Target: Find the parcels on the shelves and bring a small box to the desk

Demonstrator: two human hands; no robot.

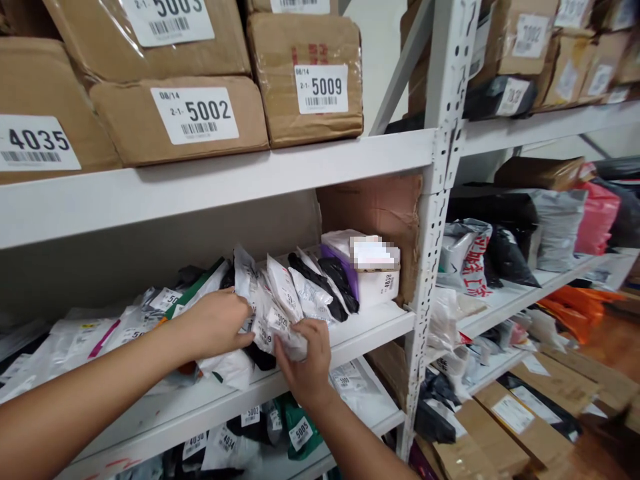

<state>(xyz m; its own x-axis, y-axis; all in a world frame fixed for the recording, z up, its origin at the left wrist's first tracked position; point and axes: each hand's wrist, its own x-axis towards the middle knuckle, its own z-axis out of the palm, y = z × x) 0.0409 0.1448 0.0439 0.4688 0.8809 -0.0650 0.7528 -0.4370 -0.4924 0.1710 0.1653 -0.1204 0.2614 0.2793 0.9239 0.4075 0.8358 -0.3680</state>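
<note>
A row of soft plastic parcels stands packed on the middle shelf [373, 323]. My left hand [220, 323] reaches in from the left, its fingers curled on the edge of a grey-white parcel [245, 273]; its fingertips are partly hidden among the bags. From below, my right hand [307, 363] pinches the lower front of a white parcel [281, 319] with a label reading 5020, thumb in front. Just beside it, another label ending in 9 shows. To the right lean a white parcel [285, 287], black parcels [340, 287] and a white box [380, 287].
Above, cardboard boxes [307, 127] labelled 5009 and 5002 sit on the upper shelf. A perforated white upright [430, 267] stands at the right. Labelled bags [300, 433] lie on the shelf below. Flat cartons [525, 413] and more bags fill the neighbouring rack.
</note>
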